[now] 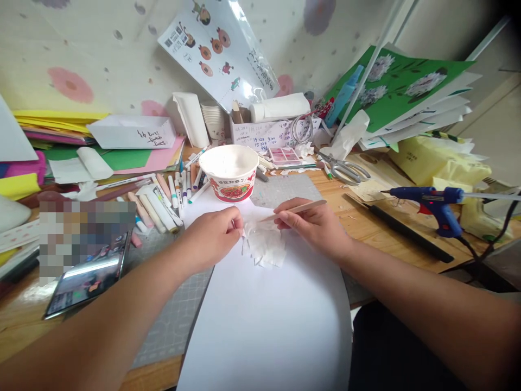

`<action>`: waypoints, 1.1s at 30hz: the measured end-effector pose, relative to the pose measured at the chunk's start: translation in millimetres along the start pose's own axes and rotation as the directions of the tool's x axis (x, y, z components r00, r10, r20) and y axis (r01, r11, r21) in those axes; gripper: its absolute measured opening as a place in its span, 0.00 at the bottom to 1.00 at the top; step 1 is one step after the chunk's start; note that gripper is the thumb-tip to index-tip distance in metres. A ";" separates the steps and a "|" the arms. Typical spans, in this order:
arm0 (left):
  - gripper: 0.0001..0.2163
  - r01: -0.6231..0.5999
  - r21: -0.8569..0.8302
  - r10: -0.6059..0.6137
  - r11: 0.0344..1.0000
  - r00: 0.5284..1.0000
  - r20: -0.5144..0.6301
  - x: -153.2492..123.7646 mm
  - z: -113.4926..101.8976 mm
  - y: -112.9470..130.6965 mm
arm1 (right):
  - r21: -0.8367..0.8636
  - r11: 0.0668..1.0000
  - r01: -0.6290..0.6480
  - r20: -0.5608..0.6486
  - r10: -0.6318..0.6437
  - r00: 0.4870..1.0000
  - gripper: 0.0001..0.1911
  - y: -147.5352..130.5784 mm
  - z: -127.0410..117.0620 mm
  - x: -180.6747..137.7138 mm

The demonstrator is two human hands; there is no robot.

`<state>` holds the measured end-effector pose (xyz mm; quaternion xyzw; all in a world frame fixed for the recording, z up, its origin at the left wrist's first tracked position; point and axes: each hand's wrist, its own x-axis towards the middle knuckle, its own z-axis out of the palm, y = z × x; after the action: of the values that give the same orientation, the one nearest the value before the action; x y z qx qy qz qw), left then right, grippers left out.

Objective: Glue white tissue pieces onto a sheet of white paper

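A flat wooden craft stick (302, 206) is held in my right hand (307, 225), its tip reaching left over torn white tissue pieces (266, 244). Fingers of my left hand (217, 233) are pinched together at the left edge of the tissue; what they grip is too small to make out. Beneath the tissue lies a large white paper sheet (268, 326). Just beyond my hands stands a white paper bowl (232, 187) with a red printed band and pale contents.
Markers (175, 190) crowd the left, near a propped phone (91, 277). At the right are scissors (345, 168), a blue glue gun (427, 201) with a cord and a long black tool (411, 233). Paper cups (214, 119) and a labelled box (268, 133) line the back.
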<state>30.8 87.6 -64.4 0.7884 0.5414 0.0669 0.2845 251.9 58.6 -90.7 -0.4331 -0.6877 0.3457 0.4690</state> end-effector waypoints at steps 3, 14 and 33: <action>0.04 -0.005 -0.028 0.005 1.000 1.000 -0.008 1.1 -3.3 -1.2 | 0.208 0.977 -0.043 -0.131 0.071 0.989 0.11 -4.3 -10.8 5.1; 0.06 -0.073 -0.038 0.066 0.997 0.985 -0.162 -7.3 -9.6 6.4 | -0.749 0.627 0.214 0.214 -0.077 0.974 0.14 -58.3 -10.8 113.3; 0.05 -0.067 -0.085 0.036 0.994 0.946 -0.321 1.0 -8.0 -8.6 | -0.880 0.317 0.352 0.470 0.483 0.739 0.17 -66.8 46.9 194.1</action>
<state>21.0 93.6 -62.4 0.7667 0.5555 0.2265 0.2286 153.6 208.1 20.3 -0.4954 -0.8509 0.0273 -0.1726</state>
